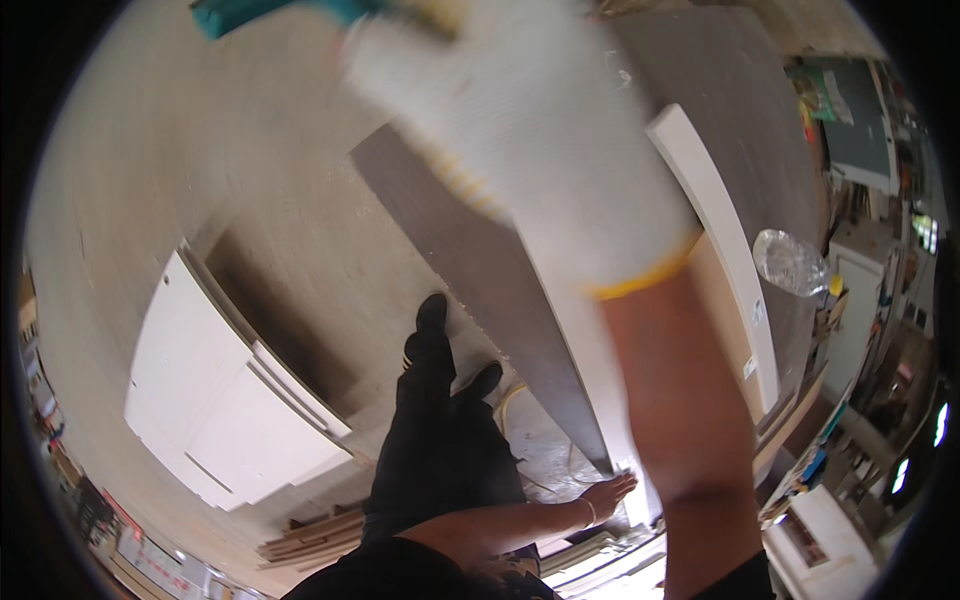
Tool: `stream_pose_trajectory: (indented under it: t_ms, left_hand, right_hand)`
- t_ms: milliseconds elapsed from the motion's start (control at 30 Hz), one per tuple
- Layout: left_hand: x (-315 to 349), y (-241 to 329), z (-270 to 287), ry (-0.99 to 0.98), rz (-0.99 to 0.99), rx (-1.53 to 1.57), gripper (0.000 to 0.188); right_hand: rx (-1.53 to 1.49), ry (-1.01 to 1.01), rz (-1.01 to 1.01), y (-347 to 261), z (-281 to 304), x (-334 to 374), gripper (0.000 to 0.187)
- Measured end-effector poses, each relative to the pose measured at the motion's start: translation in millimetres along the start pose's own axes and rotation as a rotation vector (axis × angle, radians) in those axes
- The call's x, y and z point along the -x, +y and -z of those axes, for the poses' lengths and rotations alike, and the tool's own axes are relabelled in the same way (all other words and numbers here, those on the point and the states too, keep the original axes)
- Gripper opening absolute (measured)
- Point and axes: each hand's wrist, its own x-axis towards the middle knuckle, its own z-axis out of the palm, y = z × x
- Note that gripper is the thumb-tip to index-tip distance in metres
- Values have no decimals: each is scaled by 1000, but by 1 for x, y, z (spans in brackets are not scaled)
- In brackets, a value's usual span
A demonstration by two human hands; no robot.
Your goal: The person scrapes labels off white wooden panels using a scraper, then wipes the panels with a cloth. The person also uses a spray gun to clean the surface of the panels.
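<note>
My right hand (pixel 530 130), in a white work glove with yellow trim, is raised close in front of me and blurred. Its fingers are closed at the top edge around a teal tool (pixel 265 12), which is partly cut off, so its kind does not show. My left hand (pixel 607 497) is bare, with a band at the wrist. Its fingers are stretched out at the near end of a long white board (pixel 575 310), which lies on a dark grey work surface (pixel 430 220). The glove and forearm hide part of that board.
A curved white strip (pixel 715 190) and a clear plastic bottle (pixel 790 262) lie to the right. Stacked white panels (pixel 215 390) stand on the floor at left, with brown boards (pixel 315 535) nearer me. My feet are beside the work surface. Shelves and clutter line the right side.
</note>
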Motion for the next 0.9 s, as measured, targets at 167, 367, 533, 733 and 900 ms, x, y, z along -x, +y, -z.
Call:
stream_pose_trajectory:
  t_ms: [167, 367, 533, 733, 900]
  left_hand:
    - [57, -53, 51, 485, 109, -279, 58]
    - [120, -93, 138, 778, 172, -130, 61]
    - [140, -132, 190, 808, 60, 541, 61]
    - [151, -136, 218, 555, 246, -268, 51]
    - [155, -132, 228, 787, 220, -442, 42]
  right_hand:
    - [294, -143, -203, -10, -80, 127, 45]
    - [189, -116, -711, 3, -30, 229, 64]
    - [362, -63, -587, 54, 0, 209, 51]
    - [488, -221, -370, 88, 14, 136, 45]
    - [512, -438, -231, 93, 27, 86, 44]
